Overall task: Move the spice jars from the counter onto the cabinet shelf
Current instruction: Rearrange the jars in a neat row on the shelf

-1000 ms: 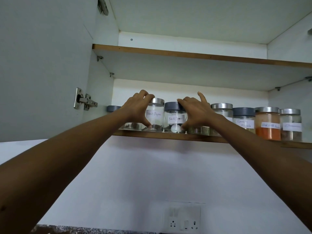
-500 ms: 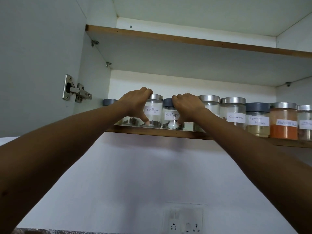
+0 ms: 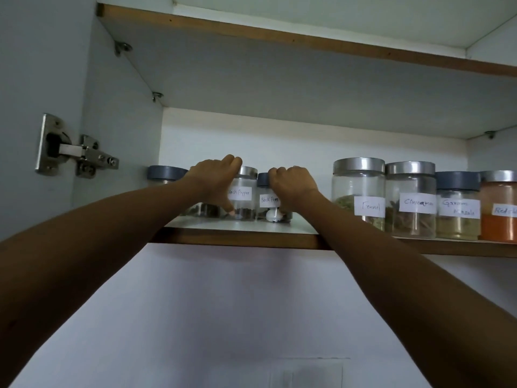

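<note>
Two glass jars labelled Black Pepper stand side by side on the lower cabinet shelf (image 3: 240, 238). My left hand (image 3: 214, 182) grips the silver-lidded black pepper jar (image 3: 244, 198), fingers over its lid and thumb low on the glass. My right hand (image 3: 293, 186) curls round the blue-lidded black pepper jar (image 3: 265, 201), hiding its right side. Both jars rest on the shelf, set back from its front edge.
A blue-lidded jar (image 3: 166, 173) stands behind my left wrist. To the right are the Fennel (image 3: 358, 191), Cinnamon (image 3: 409, 200), Garam Masala (image 3: 457, 205) and orange-filled (image 3: 499, 217) jars. The open door's hinge (image 3: 75, 149) is at left, an upper shelf (image 3: 279, 37) above.
My right hand's fingers went from spread to curled round the blue-lidded jar. Both hands moved the two pepper jars further back on the shelf, and the view came closer.
</note>
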The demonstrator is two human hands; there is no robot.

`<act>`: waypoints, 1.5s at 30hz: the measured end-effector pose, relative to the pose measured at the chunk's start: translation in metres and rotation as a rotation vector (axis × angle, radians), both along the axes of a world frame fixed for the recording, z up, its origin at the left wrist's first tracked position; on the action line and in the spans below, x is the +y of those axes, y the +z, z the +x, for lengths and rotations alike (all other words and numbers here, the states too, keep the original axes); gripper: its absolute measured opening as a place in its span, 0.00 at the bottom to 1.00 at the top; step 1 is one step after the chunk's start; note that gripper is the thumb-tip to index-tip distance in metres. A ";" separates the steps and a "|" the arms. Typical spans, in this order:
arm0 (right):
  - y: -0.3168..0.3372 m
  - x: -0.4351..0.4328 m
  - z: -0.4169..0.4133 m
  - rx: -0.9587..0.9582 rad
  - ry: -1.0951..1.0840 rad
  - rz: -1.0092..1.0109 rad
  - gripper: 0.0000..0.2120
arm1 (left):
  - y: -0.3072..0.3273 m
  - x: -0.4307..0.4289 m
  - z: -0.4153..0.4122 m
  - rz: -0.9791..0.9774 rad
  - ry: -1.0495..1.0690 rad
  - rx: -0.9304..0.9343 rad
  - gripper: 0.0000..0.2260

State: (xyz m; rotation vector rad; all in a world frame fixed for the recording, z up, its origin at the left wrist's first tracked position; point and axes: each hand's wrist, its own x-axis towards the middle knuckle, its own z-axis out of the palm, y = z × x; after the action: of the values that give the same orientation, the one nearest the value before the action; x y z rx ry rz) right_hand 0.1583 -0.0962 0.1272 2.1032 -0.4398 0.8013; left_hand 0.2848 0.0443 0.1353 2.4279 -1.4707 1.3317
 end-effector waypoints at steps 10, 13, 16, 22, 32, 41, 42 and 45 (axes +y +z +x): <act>0.016 -0.011 0.029 0.080 -0.037 0.009 0.23 | 0.002 -0.017 0.022 0.018 0.061 -0.083 0.41; 0.019 -0.008 0.026 0.103 -0.036 0.027 0.29 | 0.003 -0.019 0.023 0.033 0.123 -0.181 0.40; 0.017 -0.009 0.025 0.098 -0.032 0.043 0.30 | 0.001 -0.021 0.026 0.040 0.204 -0.226 0.40; 0.012 -0.014 0.028 0.036 -0.015 0.081 0.27 | -0.002 -0.022 0.029 0.054 0.238 -0.201 0.40; 0.006 -0.015 0.031 -0.014 -0.022 0.117 0.26 | -0.006 -0.023 0.024 0.048 0.301 -0.232 0.42; 0.004 -0.018 0.029 -0.015 -0.012 0.117 0.26 | -0.008 -0.022 0.025 -0.014 0.248 -0.311 0.37; 0.004 -0.019 0.030 -0.008 -0.010 0.115 0.26 | -0.008 -0.023 0.025 -0.019 0.250 -0.324 0.37; 0.004 -0.019 0.030 0.006 -0.031 0.128 0.29 | -0.007 -0.024 0.025 -0.014 0.266 -0.352 0.40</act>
State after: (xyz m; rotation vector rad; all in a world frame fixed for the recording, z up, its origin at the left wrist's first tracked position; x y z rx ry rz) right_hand 0.1885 -0.1152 0.1311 2.2105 -0.5314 0.7669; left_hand 0.3097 0.0201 0.1281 2.5497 -1.2113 1.8971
